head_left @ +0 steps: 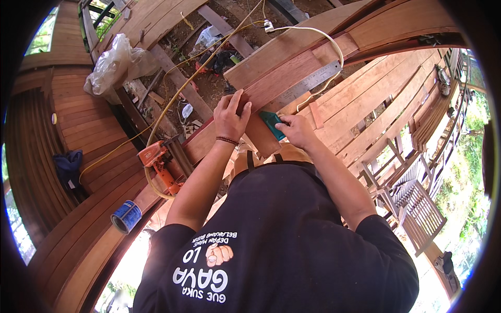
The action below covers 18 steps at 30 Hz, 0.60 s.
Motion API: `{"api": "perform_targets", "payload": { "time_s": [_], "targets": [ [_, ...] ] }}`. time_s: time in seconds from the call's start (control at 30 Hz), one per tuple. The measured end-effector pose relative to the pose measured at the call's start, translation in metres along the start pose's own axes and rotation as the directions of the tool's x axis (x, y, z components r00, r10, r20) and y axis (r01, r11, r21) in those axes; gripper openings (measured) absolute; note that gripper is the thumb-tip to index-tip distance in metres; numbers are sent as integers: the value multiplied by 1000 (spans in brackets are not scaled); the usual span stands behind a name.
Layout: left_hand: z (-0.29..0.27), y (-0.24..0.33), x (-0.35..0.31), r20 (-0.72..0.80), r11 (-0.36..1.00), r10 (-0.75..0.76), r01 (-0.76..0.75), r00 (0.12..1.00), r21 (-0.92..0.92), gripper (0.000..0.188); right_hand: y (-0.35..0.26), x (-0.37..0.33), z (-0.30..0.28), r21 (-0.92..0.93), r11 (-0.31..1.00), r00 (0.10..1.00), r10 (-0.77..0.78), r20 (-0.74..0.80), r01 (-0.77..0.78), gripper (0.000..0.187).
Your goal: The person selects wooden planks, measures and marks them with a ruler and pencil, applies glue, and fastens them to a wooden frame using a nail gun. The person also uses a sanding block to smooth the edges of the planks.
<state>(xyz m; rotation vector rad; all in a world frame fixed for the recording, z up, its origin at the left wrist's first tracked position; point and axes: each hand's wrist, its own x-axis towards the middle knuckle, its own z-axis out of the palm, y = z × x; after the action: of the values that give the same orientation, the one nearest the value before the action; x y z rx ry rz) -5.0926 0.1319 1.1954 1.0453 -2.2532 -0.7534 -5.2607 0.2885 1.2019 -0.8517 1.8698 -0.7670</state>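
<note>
My right hand (298,130) is closed around the green handle (272,124) of a carpenter's square. The steel blade (309,82) of the square lies slantwise across a reddish-brown wooden board (284,74). On the left, my left hand (231,116) is closed on the near end of that board, its fingers bent over the edge and the thumb toward the square. Another short wooden piece (262,136) is right below the hands, near my legs. A beaded bracelet (227,140) circles my left wrist.
An orange power tool (159,166) with a yellow cord rests left of my left forearm. Farther left stands a blue can (126,216). A white plug and cable (308,29) cross the far boards. Plastic sheeting (117,65) is bunched far left; slatted chairs (416,208) are right.
</note>
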Motion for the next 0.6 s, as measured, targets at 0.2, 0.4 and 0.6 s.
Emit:
{"api": "perform_targets", "payload": {
  "time_s": [0.2, 0.4, 0.6],
  "targets": [
    [1, -3, -1, 4, 1000, -1, 1, 1000, -2, 40, -3, -1, -1, 7, 1000, 1000, -8, 6, 8, 22],
    [0, 0, 0, 11, 1000, -10, 10, 1000, 0, 40, -6, -1, -3, -18, 1000, 1000, -11, 13, 11, 22],
    [-1, 1, 1, 13, 1000, -9, 9, 1000, 0, 40, -6, -1, -2, -13, 1000, 1000, -3, 10, 3, 22]
  ]
}}
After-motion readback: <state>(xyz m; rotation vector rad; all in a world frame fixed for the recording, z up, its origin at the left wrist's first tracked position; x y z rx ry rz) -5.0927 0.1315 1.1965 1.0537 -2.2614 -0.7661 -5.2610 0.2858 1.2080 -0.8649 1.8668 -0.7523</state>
